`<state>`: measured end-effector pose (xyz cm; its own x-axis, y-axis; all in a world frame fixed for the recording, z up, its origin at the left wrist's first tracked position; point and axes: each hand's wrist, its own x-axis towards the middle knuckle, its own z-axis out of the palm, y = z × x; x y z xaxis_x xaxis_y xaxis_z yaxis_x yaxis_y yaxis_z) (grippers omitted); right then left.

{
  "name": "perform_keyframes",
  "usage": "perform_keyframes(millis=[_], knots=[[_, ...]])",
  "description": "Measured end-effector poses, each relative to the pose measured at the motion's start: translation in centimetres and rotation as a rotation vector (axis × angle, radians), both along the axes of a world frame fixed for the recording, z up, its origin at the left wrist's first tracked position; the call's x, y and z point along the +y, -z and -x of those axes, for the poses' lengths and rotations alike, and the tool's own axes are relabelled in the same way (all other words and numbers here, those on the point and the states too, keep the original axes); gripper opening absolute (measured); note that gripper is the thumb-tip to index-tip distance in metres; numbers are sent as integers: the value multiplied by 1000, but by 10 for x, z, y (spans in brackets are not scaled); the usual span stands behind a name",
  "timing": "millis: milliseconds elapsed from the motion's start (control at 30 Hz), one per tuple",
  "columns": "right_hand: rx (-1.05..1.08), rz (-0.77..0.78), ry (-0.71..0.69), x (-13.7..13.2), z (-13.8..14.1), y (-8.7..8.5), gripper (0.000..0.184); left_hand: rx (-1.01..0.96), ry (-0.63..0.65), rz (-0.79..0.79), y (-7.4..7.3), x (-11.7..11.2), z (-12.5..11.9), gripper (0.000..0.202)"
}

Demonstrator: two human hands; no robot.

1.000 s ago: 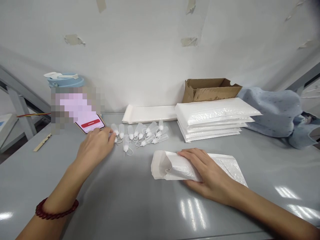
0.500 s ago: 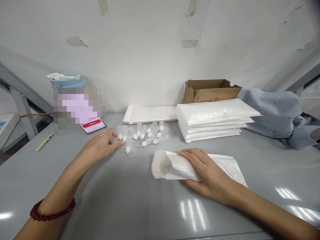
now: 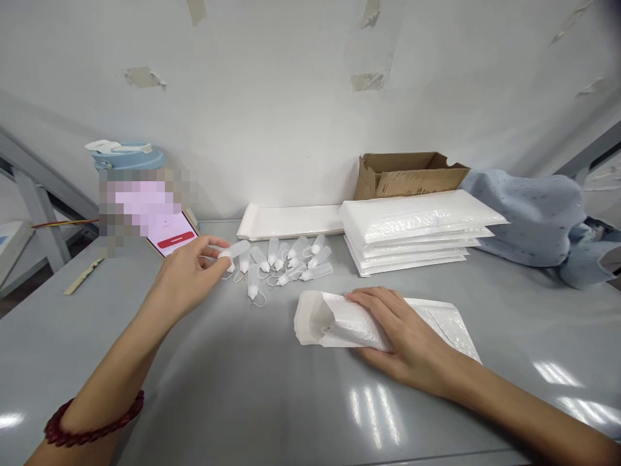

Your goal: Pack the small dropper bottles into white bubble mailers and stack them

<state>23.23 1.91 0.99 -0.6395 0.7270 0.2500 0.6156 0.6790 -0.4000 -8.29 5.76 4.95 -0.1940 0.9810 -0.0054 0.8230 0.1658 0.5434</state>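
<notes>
My left hand (image 3: 182, 278) pinches a small clear plastic dropper bottle (image 3: 237, 249) at its white cap end, and the bottle is tilted with its body to the right. Several more such dropper bottles (image 3: 253, 279) lie loosely grouped just right of these fingers, some with thin cap loops. Wrapped over a white padded mailer (image 3: 356, 320) is my right hand (image 3: 400, 336), squeezing its sides so that the mouth on the left gapes. The mailer's inside is shadowed, and part of its body is hidden under the hand.
A stack of white padded mailers (image 3: 412, 249) stands behind my right hand, with a cardboard box (image 3: 417, 184) behind it. One flat white mailer (image 3: 295, 220) lies by the wall. At left are a phone (image 3: 177, 239) and a blue-lidded container (image 3: 129, 158); bluish fabric (image 3: 524, 217) sits right.
My left hand has drawn slightly left and closed on one dropper bottle, which now tilts in its fingers. The phone appears more upright. My right hand and the mailer have stayed put.
</notes>
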Motion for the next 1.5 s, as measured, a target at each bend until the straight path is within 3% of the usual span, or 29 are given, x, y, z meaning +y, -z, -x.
perform_keyframes(millis=[100,200,300,400,567,767,867,967,1133,1233,1333,1500], knots=[[-10,14,3,0,0,-1,52,-187,60,-66,-9,-6,-6,27],[-17,22,10,0,0,-1,53,-369,265,13,-12,-12,-11,23],[-14,18,5,0,1,1,53,-484,498,195,-5,-18,-23,19],[-3,1,1,0,2,2,53,-515,593,309,10,-23,-44,16],[25,-34,-30,-2,4,2,51,-276,690,61,29,-36,-76,12],[39,-3,-71,-5,6,3,53,-162,865,-267,37,-48,-86,24],[50,16,-102,-7,8,3,53,-195,883,-327,40,-53,-90,23],[54,36,-121,-8,9,3,54,-294,836,-206,36,-55,-91,17],[56,37,-84,-5,5,0,51,-422,649,18,10,-43,-67,11],[44,33,-54,-3,2,-2,50,-430,552,70,-2,-36,-51,11],[26,44,-44,-1,2,-2,51,-385,567,106,3,-36,-53,11],[-1,106,-74,0,5,1,53,-345,737,107,26,-46,-81,15]])
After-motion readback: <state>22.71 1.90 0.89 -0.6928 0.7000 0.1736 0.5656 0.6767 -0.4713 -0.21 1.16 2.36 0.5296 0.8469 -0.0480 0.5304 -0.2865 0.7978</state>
